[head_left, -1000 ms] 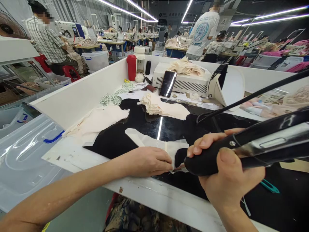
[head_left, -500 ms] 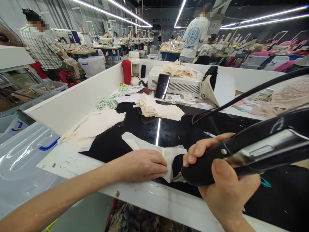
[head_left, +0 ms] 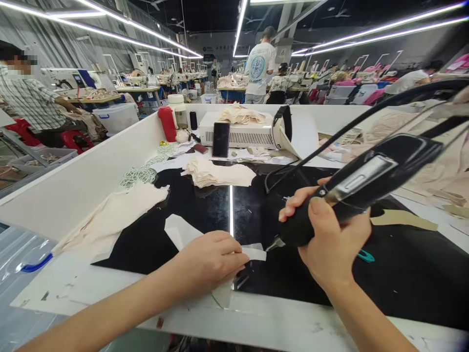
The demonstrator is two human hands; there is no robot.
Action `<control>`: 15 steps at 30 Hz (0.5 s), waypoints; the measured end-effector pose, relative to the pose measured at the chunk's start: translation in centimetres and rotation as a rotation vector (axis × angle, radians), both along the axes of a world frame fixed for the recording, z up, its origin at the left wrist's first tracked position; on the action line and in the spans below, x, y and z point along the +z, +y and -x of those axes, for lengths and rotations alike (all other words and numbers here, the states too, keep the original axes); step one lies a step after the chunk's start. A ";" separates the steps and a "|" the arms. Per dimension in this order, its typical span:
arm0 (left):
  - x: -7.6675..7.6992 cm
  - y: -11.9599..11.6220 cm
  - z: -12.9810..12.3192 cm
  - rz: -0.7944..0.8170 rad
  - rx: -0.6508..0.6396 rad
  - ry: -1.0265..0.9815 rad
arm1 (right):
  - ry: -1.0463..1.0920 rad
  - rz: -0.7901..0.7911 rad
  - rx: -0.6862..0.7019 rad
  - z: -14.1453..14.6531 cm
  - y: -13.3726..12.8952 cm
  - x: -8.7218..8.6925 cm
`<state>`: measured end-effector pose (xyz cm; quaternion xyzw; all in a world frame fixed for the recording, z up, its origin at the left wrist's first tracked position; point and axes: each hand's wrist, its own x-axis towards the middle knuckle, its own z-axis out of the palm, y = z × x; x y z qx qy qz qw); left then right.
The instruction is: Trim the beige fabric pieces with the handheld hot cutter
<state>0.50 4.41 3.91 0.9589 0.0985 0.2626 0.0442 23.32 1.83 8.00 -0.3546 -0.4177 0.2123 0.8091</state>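
My right hand (head_left: 331, 239) is wrapped around a thick black corded handheld tool (head_left: 366, 178) with a silver lever plate on its side. The tool's narrow metal tip (head_left: 275, 243) points down and left, at the right end of a pale fabric piece (head_left: 255, 254); whether they touch I cannot tell. My left hand (head_left: 210, 259) is closed on this piece, fingers pinching its edge and lifting part off the black mat (head_left: 146, 254). The piece's other end lies left of the hand. My palm hides its middle.
Cream fabric stacks lie at the left (head_left: 120, 210) and at the back (head_left: 220, 173). Behind them stand a phone (head_left: 221, 140), a white vented box (head_left: 244, 134), a red bottle (head_left: 167, 123) and a jar. The tool's black cable (head_left: 340, 146) arches rightward. Co-workers are beyond the low walls.
The tool has tilted and its metal tip has come into view. My left hand has raised the fabric's right part, which was lying flatter. The camera view has shifted right.
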 end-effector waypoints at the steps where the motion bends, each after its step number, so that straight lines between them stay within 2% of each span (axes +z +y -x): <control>1: -0.2 0.1 -0.5 -0.009 0.035 -0.008 | -0.016 0.000 0.016 0.1 -0.1 -0.1; 8: -0.8 0.7 -3.4 -0.033 0.174 0.142 | -0.050 0.014 0.062 0.8 -1.1 -1.1; 15: -1.4 1.0 -4.5 0.004 0.227 0.216 | -0.043 0.009 0.057 1.2 -1.0 -1.3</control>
